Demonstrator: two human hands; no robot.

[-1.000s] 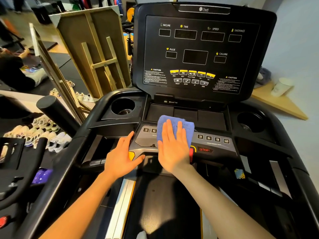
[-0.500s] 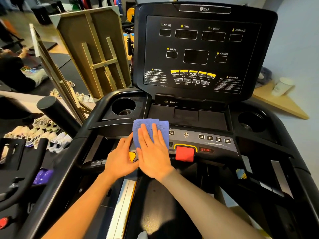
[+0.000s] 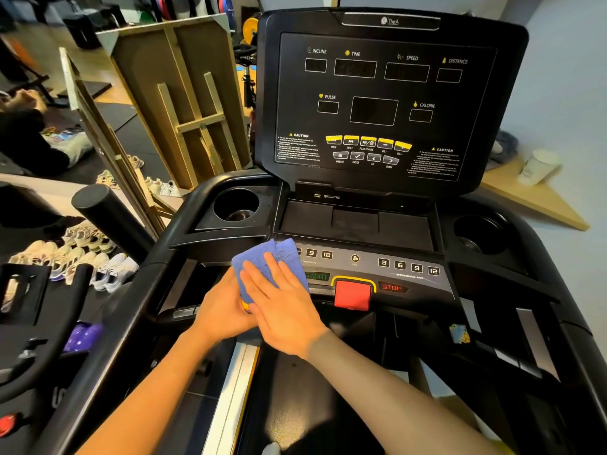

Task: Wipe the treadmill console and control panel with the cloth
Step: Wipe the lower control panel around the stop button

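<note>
To your left you see rows of pale sneakers (image 3: 75,257) lined up on the dark floor, and a few more pairs (image 3: 157,185) farther back by the wooden frames. Two large wooden panels (image 3: 177,93) lean upright there, their bare backs with cross slats turned to you. A thick black padded bar (image 3: 108,218) of another machine rises in front of them. A person in dark clothes (image 3: 29,139) sits on the floor at the far left. To your right, a white paper cup (image 3: 538,167) stands on a low wooden board (image 3: 538,201) beside the pale wall.
</note>
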